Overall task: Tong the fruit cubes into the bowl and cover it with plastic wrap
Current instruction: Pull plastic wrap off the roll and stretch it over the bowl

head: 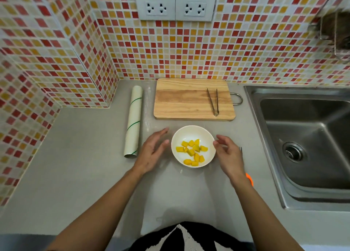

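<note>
Black-and-white garment (189, 237) at bottom centre, both forearms reaching up over grey desk (85, 175). Left hand (153, 152) just left of white bowl (208, 137), fingers straight and relaxed, holding nothing; can't tell if it touches the bowl. Right hand (228, 154) at bowl's right rim, fingers loosely curled, tips at or near the rim, contact unclear, nothing gripped. Yellow fruit cubes (192, 153) all inside the bowl, centre frame. Faint clear film over the desk around the bowl, edges hard to tell. Plastic wrap roll (133, 121) lies left of bowl. Wooden cutting board (185, 99) above bowl, metal tongs (214, 101) lying on its right part. Steel sink (303, 137) at right. Orange item (250, 178) partly hidden behind right wrist.
</note>
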